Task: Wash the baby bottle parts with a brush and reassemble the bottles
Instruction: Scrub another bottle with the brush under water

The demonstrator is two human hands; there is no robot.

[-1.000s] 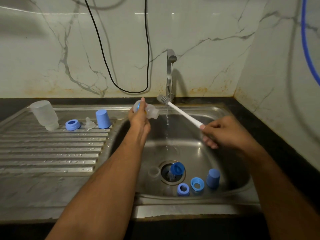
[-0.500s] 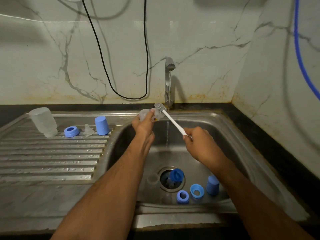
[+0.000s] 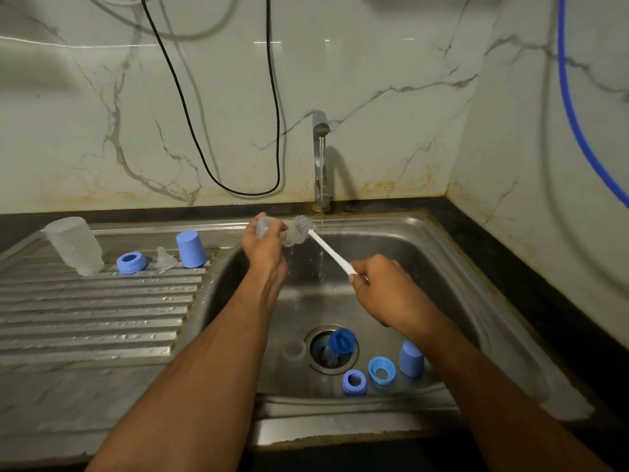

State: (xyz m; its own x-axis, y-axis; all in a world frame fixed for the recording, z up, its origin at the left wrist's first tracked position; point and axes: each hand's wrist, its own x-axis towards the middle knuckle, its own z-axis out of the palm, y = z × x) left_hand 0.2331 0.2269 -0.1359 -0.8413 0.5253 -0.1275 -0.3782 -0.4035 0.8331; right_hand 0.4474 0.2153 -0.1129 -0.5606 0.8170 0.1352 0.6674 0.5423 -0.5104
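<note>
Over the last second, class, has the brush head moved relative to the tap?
Yes. The brush head has shifted left, away from the tap base, to the mouth of the clear bottle in the left hand.

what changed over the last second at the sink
The right hand moved the white-handled grey brush left until its head met the mouth of the clear plastic bottle gripped in the left hand. Both grips stayed, the tap kept running, and the blue parts did not move.
</note>
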